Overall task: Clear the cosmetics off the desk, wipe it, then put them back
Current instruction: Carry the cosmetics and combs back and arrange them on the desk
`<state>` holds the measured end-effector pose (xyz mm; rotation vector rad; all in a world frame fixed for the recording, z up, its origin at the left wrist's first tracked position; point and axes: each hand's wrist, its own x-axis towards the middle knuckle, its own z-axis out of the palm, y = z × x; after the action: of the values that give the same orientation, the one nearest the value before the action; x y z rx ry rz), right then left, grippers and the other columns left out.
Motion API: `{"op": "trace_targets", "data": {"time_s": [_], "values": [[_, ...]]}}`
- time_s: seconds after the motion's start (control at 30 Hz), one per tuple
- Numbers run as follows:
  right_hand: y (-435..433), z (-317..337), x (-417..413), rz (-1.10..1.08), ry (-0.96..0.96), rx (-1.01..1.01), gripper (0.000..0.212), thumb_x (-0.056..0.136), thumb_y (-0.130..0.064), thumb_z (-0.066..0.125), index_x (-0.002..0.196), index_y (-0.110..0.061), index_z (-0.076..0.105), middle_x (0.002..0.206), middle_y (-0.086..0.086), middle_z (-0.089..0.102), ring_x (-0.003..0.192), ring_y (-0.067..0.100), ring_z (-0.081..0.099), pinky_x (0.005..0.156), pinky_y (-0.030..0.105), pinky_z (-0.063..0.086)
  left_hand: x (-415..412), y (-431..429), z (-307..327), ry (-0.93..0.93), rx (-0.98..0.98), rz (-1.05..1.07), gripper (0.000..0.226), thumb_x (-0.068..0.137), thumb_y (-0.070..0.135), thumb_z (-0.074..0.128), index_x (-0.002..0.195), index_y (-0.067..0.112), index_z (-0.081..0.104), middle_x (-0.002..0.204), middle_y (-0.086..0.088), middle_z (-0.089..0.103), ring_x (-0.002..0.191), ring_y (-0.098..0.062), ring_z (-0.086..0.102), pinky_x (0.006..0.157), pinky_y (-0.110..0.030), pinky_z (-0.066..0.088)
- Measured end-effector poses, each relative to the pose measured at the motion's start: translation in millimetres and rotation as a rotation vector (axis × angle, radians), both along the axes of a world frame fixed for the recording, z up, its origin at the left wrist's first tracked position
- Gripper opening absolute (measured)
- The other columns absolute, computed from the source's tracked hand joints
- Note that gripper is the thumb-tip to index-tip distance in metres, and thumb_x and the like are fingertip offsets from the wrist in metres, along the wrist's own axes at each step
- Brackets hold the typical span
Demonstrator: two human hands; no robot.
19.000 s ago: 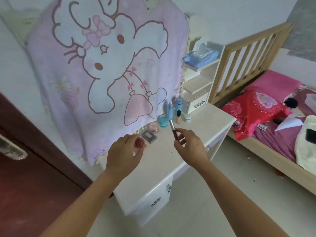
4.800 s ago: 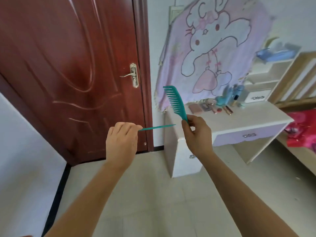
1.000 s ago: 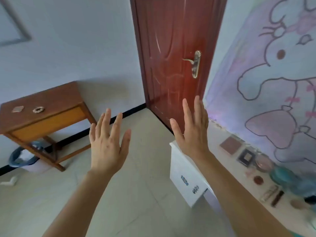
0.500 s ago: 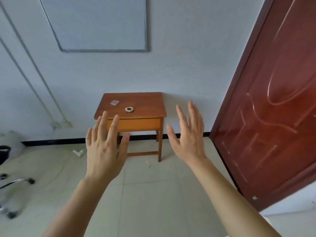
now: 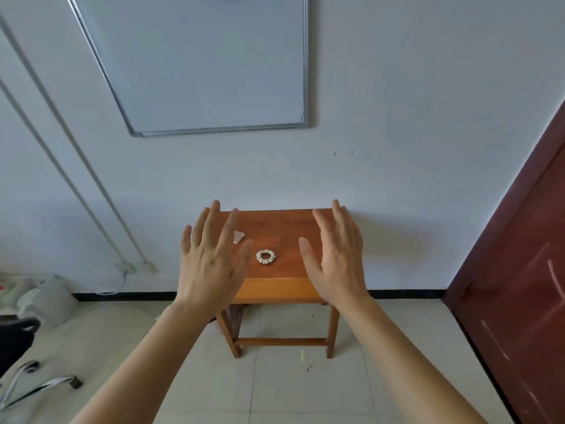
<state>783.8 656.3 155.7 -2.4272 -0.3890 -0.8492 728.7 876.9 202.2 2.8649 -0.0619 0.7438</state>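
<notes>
Neither the cosmetics nor the desk are showing in this view; what is sitting at the centre is a small wooden side table (image 5: pixel 284 289) standing against a pale wall, its top a reddish brown and its front apron a lighter orange-brown. On that top a cream-coloured scrunchie (image 5: pixel 265 257) is lying flat as a puckered ring, and just behind and to the left of it a small pale flat piece (image 5: pixel 238 236) is peeking out from behind a finger (what it is cannot be told). The left hand (image 5: pixel 211 261) is hovering in front of the table's left half, back toward the camera, fingers spread wide and holding nothing. The right hand (image 5: pixel 336 258) is hovering in front of the right half, likewise empty, its fingers lying closer together with the thumb standing out toward the scrunchie. Both bare forearms are reaching up from the bottom edge. Above the table a whiteboard (image 5: pixel 208 65) with a thin metal frame is hanging on the wall, and two pale pipes (image 5: pixel 65 154) are running slantwise down the wall at the left. A dark red-brown door (image 5: pixel 519 270) is filling the right edge. The floor is showing pale tiles (image 5: pixel 284 390), and at the lower left the black seat and chrome base of an office chair (image 5: pixel 21 359) are entering the picture, with a grey-white bag (image 5: pixel 52 296) beside the wall behind it.
</notes>
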Motion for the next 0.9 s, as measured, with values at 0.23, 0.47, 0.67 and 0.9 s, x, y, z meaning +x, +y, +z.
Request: {"op": "trace_targets", "data": {"time_s": [0.23,0.47,0.67,0.9], "values": [[42.8,1.8,128.9,0.029,0.084,-0.068,0.056,0.1,-0.05,0.039,0.149,-0.023,0.031,0.161,0.012,0.019,0.149,0.027,0.017,0.119,0.047,0.023,123.2,42.1,-7.8,0.006,0.032,0.006,0.06,0.099,0.054,0.03,0.152,0.025,0.025,0.163,-0.008,0.011,0.149,-0.028,0.014,0.118,-0.053,0.014],[92.2,-45.7,233.1,0.015,0.203,-0.16,0.056,0.098,-0.044,0.047,0.147,-0.02,0.035,0.159,0.016,0.023,0.147,0.031,0.022,0.116,0.051,0.027,241.9,94.9,-66.4,0.158,0.045,-0.02,0.063,0.098,0.056,0.021,0.153,0.027,0.021,0.164,-0.007,0.0,0.15,-0.026,0.006,0.119,-0.052,0.011],[138.4,-89.1,322.0,-0.073,0.364,-0.214,0.061,0.098,-0.044,0.046,0.151,-0.021,0.025,0.162,0.013,0.014,0.15,0.029,0.014,0.12,0.049,0.021,363.3,158.7,-121.1,0.364,0.105,-0.07,0.064,0.098,0.054,0.02,0.155,0.026,0.015,0.163,-0.008,-0.006,0.15,-0.027,0.002,0.12,-0.051,0.009],[176.2,-130.3,378.3,-0.198,0.555,-0.202,0.067,0.098,-0.049,0.043,0.154,-0.024,0.015,0.164,0.01,0.007,0.151,0.026,0.012,0.118,0.04,0.016,464.6,191.0,-161.9,0.495,0.159,-0.207,0.064,0.098,0.055,0.017,0.155,0.026,0.012,0.164,-0.008,-0.005,0.151,-0.027,0.003,0.12,-0.05,0.012]]}}
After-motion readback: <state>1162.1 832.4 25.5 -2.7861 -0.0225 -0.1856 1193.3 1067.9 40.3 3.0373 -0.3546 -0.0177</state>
